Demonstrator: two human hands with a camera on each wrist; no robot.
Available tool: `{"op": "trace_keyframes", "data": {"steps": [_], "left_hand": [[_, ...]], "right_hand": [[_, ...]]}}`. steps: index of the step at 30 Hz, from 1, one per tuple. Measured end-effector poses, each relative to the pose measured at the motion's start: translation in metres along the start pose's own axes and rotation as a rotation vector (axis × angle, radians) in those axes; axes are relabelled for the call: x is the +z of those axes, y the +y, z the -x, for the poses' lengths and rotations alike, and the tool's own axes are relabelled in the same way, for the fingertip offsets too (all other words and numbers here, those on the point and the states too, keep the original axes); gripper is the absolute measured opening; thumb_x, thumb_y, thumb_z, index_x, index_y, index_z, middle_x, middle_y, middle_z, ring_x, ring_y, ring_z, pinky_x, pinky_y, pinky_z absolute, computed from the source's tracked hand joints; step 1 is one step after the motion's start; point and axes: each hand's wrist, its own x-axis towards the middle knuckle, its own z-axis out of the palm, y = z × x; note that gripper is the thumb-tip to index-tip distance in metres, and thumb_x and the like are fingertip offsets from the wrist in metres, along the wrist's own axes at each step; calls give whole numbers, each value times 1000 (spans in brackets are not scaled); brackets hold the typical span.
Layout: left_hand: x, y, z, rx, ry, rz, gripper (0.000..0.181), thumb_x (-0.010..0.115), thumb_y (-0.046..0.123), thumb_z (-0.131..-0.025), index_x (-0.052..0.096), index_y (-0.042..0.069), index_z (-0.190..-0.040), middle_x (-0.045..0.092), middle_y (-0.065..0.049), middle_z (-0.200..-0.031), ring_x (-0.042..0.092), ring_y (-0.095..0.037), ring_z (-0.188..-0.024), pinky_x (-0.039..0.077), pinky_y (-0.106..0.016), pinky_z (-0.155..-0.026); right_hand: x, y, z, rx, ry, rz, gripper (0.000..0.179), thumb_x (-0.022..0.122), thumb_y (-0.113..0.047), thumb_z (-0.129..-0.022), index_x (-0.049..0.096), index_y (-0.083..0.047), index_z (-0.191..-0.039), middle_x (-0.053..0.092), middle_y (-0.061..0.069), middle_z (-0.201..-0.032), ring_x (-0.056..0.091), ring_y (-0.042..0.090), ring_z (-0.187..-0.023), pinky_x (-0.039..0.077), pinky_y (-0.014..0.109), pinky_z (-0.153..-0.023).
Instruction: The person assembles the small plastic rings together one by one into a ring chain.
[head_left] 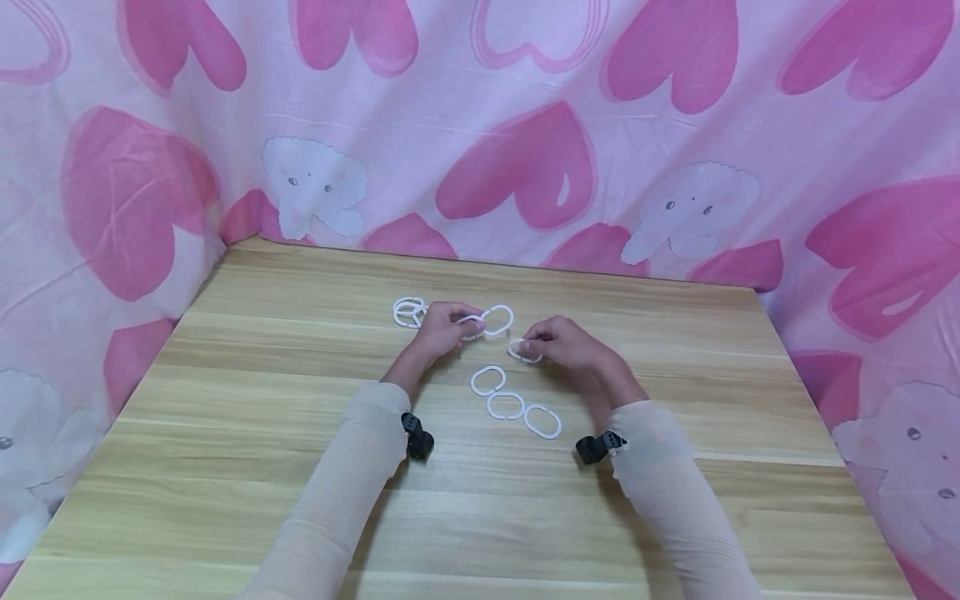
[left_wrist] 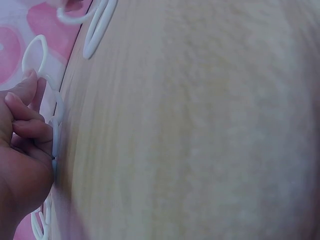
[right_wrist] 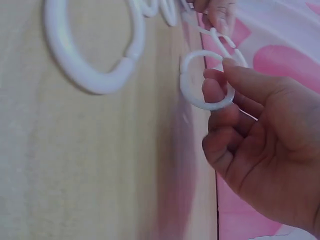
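Observation:
In the head view my left hand (head_left: 442,329) pinches a chain of white plastic oval links between thumb and fingers. Its end link (head_left: 512,318) sticks up past the fingertips toward the right; the left wrist view shows more links (left_wrist: 55,137) trailing down past the palm. To the right, and apart from that chain, my right hand (head_left: 570,343) pinches a single white link (right_wrist: 184,90) between thumb and fingertips. That link has a small split in its loop. The left fingers partly hide the chain's middle.
Three loose white links (head_left: 506,417) lie in a slanting row nearer me on the wooden table (head_left: 480,517). A cluster of links (head_left: 395,315) rests left of my left hand. A pink heart-patterned curtain (head_left: 420,125) borders the table's back and sides.

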Motion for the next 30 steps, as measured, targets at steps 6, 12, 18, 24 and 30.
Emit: {"op": "trace_keyframes", "data": {"steps": [6, 12, 18, 24, 30], "left_hand": [[0, 0, 0, -19, 0, -19, 23, 75, 7, -90, 74, -2, -112, 76, -19, -107, 51, -7, -57, 44, -17, -50], [0, -1, -1, -32, -2, -25, 22, 75, 7, -90, 75, 0, -111, 76, -19, -108, 50, -6, -54, 43, -17, -49], [0, -1, -1, -29, -11, -24, 22, 75, 6, -90, 75, -1, -110, 76, -20, -107, 48, -6, -53, 43, -17, -48], [-1, -1, -1, -33, -9, -28, 22, 76, 7, -89, 75, 0, -110, 76, -19, -105, 48, -6, -51, 42, -17, -47], [-1, -1, 0, -41, -10, -28, 22, 77, 7, -89, 75, 1, -110, 76, -19, -104, 48, -6, -51, 42, -17, -47]], "right_hand": [[-8, -7, 2, 14, 58, -85, 26, 55, -11, -104, 70, 3, -121, 65, 5, -83, 52, 17, -68, 45, 22, -58], [-11, -11, -1, -23, 112, -158, 31, 51, -6, -104, 62, 10, -129, 73, 22, -97, 62, 13, -73, 57, 24, -70], [-11, -14, -7, -40, 139, -238, 32, 49, -3, -104, 59, 13, -130, 70, 33, -112, 70, 14, -83, 63, 36, -85], [-6, -21, -13, -58, 191, -270, 27, 53, -3, -103, 63, 13, -123, 69, 34, -115, 70, 11, -83, 63, 37, -87], [-1, -30, -18, -74, 256, -210, 26, 58, -4, -101, 67, 13, -118, 72, 31, -108, 70, 22, -85, 63, 39, -84]]}}
